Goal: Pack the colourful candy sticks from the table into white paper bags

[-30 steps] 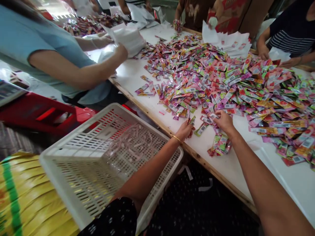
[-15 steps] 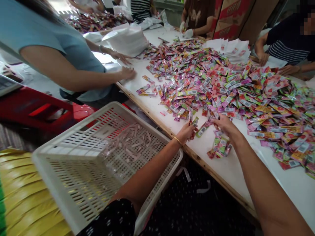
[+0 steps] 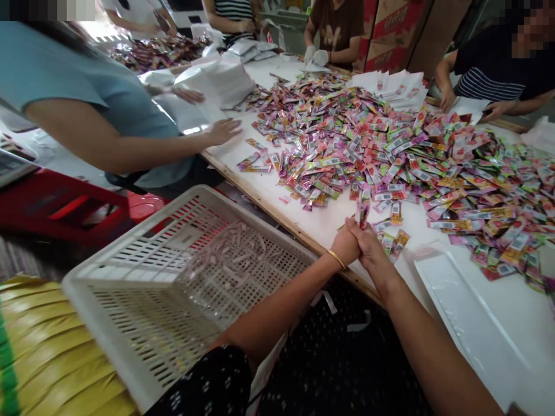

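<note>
The small bundle of glossy pink and green foil sachets (image 3: 362, 212) stands upright just above the white counter (image 3: 511, 300), near its front edge. The left hand (image 3: 347, 245) and right hand (image 3: 370, 247) clench it together from below. It looks light, thin and slippery, so holding the lower ends firmly seems best. The big sachet heap (image 3: 390, 150) lies beyond, and the white plastic basket (image 3: 173, 277) is at the left.

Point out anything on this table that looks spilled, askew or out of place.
Nothing looks damaged. The sachets lie in a loose, unsorted heap across the table, and one small pink scrap sits alone by the wooden edge. Both hands, left hand and right hand, hold an upright bundle of sachets.
</note>
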Motion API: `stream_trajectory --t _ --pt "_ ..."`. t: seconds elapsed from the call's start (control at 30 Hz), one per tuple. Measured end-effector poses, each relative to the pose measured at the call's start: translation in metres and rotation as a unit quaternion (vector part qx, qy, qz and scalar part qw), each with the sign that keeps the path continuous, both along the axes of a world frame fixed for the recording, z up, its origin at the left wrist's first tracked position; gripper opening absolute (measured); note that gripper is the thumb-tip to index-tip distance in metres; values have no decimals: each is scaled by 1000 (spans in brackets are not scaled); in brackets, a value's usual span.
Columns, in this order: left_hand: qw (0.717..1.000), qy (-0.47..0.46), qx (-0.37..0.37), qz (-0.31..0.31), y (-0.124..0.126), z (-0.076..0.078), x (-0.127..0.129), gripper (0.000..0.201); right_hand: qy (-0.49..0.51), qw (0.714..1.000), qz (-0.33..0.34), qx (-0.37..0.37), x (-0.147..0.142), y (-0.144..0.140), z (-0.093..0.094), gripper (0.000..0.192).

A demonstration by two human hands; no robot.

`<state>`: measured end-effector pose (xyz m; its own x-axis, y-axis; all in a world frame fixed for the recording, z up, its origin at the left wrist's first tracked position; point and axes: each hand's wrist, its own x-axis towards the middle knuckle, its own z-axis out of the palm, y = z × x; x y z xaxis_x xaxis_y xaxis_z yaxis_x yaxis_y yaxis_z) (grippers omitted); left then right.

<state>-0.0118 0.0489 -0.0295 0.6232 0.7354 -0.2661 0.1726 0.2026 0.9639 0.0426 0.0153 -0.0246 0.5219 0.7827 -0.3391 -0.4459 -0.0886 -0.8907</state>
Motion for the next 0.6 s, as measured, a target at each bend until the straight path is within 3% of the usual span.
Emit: stream_trajectory --t 0.07,0.17,0.2,0.27,0.33,0.43,0.5,0.6 --pt "997 3 70 -29 -7 8 -1 37 33 998 -58 -15 4 -7 -1 36" --pt "971 -14 172 -168 0 21 -2 32 63 987 -144 -30 29 -26 7 24" --pt "961 -7 207 -185 7 22 -3 28 62 983 -171 -22 39 -35 12 23" --pt "946 70 287 -137 24 20 -2 26 43 972 -231 7 61 -55 26 22" --pt "907 207 359 -79 40 10 0 27 22 957 -288 27 79 -76 42 23" --pt "847 341 392 -115 54 -8 5 27 9 947 -320 29 97 -102 60 20" --pt "840 364 382 -127 57 -12 13 16 11 948 -316 28 102 -113 64 19" --pt "861 321 376 -117 51 -1 32 9 18 951 -307 28 104 -118 63 23"
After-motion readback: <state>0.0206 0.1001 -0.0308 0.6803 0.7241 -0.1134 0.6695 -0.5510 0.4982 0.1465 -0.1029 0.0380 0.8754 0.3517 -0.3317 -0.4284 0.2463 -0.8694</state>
